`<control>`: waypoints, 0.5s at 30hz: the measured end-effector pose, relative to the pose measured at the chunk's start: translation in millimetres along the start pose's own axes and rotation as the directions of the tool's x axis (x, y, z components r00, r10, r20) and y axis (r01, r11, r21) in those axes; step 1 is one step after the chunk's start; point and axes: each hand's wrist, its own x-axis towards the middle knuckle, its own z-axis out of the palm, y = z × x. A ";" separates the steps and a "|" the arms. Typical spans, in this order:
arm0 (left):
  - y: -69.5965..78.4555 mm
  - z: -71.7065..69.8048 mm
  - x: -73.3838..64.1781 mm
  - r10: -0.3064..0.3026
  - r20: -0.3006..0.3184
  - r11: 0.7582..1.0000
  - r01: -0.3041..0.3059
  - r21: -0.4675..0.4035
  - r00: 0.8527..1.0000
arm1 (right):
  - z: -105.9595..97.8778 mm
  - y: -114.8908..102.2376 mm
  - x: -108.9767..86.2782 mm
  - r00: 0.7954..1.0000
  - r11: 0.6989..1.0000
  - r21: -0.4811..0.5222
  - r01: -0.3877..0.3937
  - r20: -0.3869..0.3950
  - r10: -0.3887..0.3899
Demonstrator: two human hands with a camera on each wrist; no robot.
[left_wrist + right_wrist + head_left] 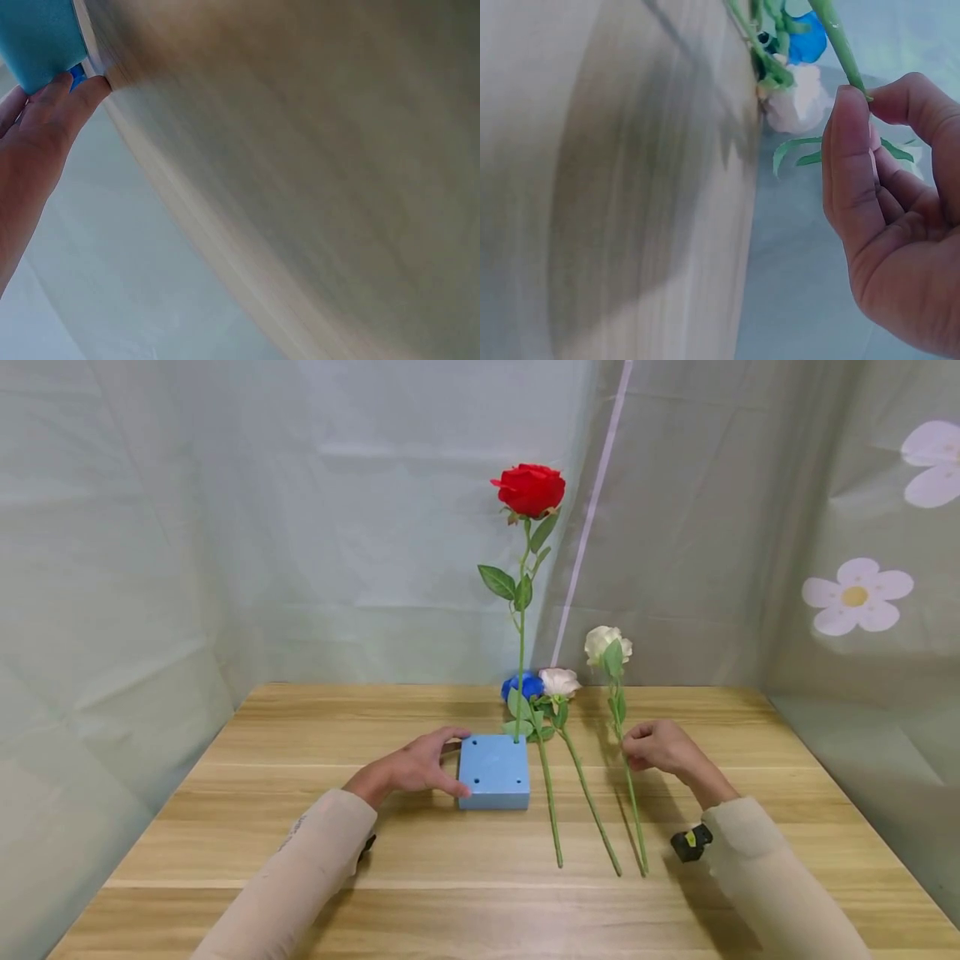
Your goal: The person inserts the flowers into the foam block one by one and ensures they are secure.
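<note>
A light blue block with small holes in its top stands on the table. The red rose rises upright from its back right corner. My left hand grips the block from the left side, thumb at the front corner and fingers at the back; the left wrist view shows the fingers against the block. With thumb and fingertips, my right hand pinches the green stem of a white rose. That flower's head is raised at the back, and its stem slants down toward the front.
Between the block and my right hand lie a blue rose and a pale pink rose, their stems pointing forward on the wooden table. Grey curtains hang behind and beside the table.
</note>
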 end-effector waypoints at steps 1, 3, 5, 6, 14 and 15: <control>0.3 -0.1 0.0 0.000 0.000 1.000 0.000 0.000 1.000 | -0.6 -1.3 0.0 1.000 1.000 0.005 0.005 -0.002 -0.005; 0.4 -0.2 0.2 -0.001 -0.002 1.000 0.001 0.005 1.000 | -1.8 -3.8 0.1 1.000 1.000 0.005 0.013 -0.006 -0.013; -0.5 0.0 1.0 -0.006 -0.004 1.000 0.006 0.009 1.000 | -2.6 -6.3 0.5 1.000 1.000 0.013 0.015 -0.017 -0.015; -1.0 0.0 1.1 -0.005 -0.006 1.000 0.005 0.013 1.000 | -3.0 -7.5 1.0 1.000 1.000 0.019 0.016 -0.020 -0.016; -1.2 -0.2 0.6 0.000 -0.007 1.000 0.000 0.017 1.000 | -6.3 -18.9 3.6 0.998 0.999 0.037 0.035 -0.045 -0.033; -1.1 -0.3 0.4 0.004 -0.008 1.000 -0.004 0.019 1.000 | -6.6 -20.3 3.9 0.998 0.999 0.036 0.032 -0.050 -0.030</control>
